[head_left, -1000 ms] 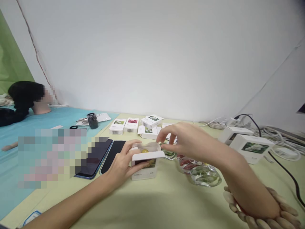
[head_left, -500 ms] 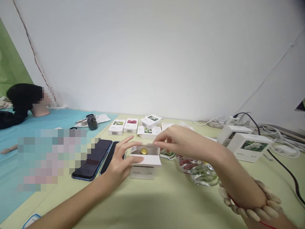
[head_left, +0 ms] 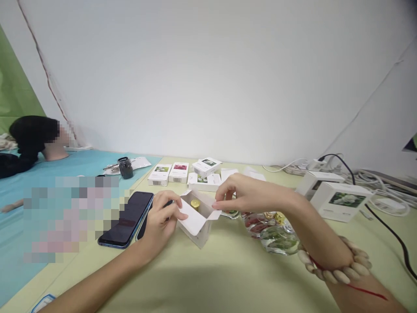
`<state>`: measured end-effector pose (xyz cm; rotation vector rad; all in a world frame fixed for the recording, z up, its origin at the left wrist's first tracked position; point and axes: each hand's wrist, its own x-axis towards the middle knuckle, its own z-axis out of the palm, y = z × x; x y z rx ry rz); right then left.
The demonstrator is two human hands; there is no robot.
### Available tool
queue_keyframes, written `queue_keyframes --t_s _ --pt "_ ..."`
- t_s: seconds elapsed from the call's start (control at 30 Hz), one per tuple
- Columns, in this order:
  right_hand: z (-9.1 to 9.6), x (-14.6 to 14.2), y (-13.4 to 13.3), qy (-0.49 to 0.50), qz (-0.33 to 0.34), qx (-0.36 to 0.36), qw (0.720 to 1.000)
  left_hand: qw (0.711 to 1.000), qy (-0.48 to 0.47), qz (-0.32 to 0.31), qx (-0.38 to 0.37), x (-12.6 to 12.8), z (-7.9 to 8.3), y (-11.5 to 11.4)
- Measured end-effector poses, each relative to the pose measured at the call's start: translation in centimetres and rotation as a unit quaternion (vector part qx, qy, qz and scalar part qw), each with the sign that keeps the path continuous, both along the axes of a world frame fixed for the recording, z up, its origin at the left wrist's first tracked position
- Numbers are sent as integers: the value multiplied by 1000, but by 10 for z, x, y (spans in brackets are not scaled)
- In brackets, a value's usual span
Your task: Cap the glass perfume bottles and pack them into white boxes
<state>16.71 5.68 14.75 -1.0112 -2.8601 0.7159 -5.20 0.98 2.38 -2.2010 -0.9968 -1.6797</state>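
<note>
A small white carton (head_left: 201,234) stands turned at an angle on the table with its top open and flaps spread. Inside it shows a round gold cap (head_left: 195,204); whatever is below the cap is hidden. My left hand (head_left: 163,215) grips the carton's left side, thumb on the front flap (head_left: 193,217). At the opposite edge, my right hand (head_left: 239,193) has its thumb and finger closed at the right side flap (head_left: 213,214). Clear glass bottles with red contents (head_left: 254,224) and green contents (head_left: 279,238) lie beneath my right forearm.
Flower-printed cartons (head_left: 159,174) stand at the back, and larger white boxes (head_left: 342,201) at the right near cables (head_left: 387,195). Two phones, the nearer one (head_left: 127,219) dark-screened, lie left of my hand. A dark jar (head_left: 125,168) and mannequin head (head_left: 35,134) are farther left.
The carton has turned from facing me squarely to an angled position. My left hand has curled its fingers around its left side; my right hand has shifted slightly to the right side flap.
</note>
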Motion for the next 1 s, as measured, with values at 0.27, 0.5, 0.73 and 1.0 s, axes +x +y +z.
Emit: queue_keyframes --t_s 0.27,0.5,0.73,1.0 --pt "-9 -4 9 105 -2 50 993 974 -115 -73 -183 1 -6 5" --pt "-18 -18 9 140 50 24 989 949 -175 -97 -242 5 0 6" --pt "-24 -15 15 111 52 -6 992 942 -213 -111 -236 6 2 8" --pt "-19 -13 7 85 9 -20 996 996 5 84 15 6 6 -9"
